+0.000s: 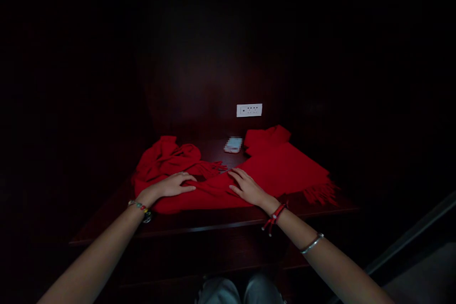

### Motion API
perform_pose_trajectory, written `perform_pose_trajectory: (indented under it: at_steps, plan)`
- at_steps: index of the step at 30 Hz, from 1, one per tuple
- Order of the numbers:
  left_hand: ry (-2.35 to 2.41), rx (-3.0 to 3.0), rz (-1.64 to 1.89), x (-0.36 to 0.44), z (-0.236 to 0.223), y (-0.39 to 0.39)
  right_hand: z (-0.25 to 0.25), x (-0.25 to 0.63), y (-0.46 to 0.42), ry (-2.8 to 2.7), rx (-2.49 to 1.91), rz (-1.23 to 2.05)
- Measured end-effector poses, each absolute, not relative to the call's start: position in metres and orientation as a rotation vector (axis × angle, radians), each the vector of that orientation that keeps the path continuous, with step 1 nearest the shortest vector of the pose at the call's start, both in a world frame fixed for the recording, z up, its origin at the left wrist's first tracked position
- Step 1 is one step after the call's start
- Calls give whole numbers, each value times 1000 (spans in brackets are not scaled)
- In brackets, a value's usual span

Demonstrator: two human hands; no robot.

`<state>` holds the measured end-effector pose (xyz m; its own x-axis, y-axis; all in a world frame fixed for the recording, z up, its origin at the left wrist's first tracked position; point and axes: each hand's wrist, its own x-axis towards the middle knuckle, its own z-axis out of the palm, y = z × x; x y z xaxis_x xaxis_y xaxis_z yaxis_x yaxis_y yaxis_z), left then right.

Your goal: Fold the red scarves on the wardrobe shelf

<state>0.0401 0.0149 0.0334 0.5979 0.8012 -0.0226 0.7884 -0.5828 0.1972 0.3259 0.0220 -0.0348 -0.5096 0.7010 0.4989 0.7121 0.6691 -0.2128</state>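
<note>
A red fringed scarf (281, 168) stretches across a dark wooden shelf (213, 229). Its left part is bunched in loose folds, while the right part lies flatter, with fringe hanging toward the right. My left hand (174, 185) rests on the scarf near the front edge, fingers stretched out and thumb apart. On the middle of the same cloth lies my right hand (247, 187), its fingers extended and spread. Neither hand is closed around the fabric. A beaded bracelet circles my left wrist; a red cord and a silver bangle are on my right arm.
Behind the scarf lies a small light-blue flat item (233, 144), blurred by pixels. A white socket panel (249, 110) is fixed to the dark back wall. My knees (242, 290) are below the shelf's front edge. The surroundings are very dark.
</note>
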Motion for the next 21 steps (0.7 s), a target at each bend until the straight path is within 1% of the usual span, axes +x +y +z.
perform_pose_trajectory:
  at_steps: [4, 8, 11, 14, 16, 21]
  plan:
    - [1491, 2656, -106, 28, 37, 17, -45, 333, 25, -2323, -1067, 28]
    - [1386, 2782, -134, 26, 39, 26, -46, 335, 27, -2333, -1088, 43]
    - [1482, 2978, -36, 28, 48, 26, -47, 335, 30, -2311, -1105, 40]
    - [1836, 3105, 241, 24, 60, 19, -50, 337, 31, -2268, -1130, 26]
    - [2006, 3115, 352, 14, 63, 14, -51, 337, 32, -2255, -1145, 19]
    - [2097, 3039, 252, -31, 53, 8, -51, 338, 32, -2244, -1138, -6]
